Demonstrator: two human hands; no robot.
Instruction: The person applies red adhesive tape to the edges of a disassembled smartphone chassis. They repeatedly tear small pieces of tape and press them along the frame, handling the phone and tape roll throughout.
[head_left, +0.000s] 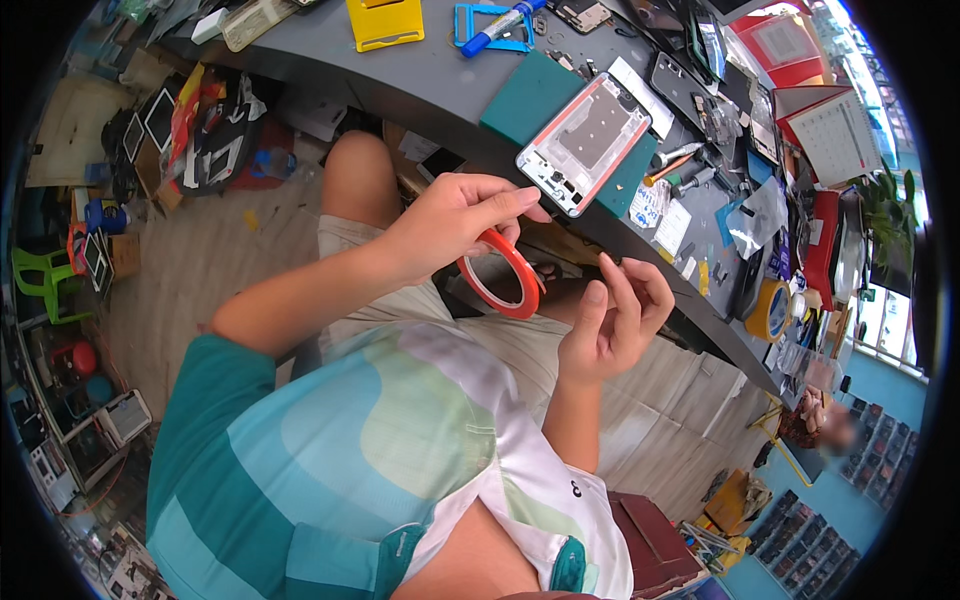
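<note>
My left hand (465, 220) is closed on a roll of narrow red tape (500, 288), which hangs below its fingers in front of the desk edge. To the right, my right hand (620, 318) is raised with bent fingers apart and nothing visible in them. Just beyond both hands lies a phone frame (590, 140), back plate grey and bare, with red strips along its long sides. It rests at a slant on a dark green mat (518, 100) near the desk's front edge; neither hand touches it.
Right of the mat are a screwdriver (672, 168), paper labels (672, 226), phone parts and a yellow tape roll (768, 308). A yellow holder (386, 22) and a blue marker (500, 30) lie at the far side. A green plastic chair (45, 280) stands left; another person (815, 420) sits far right.
</note>
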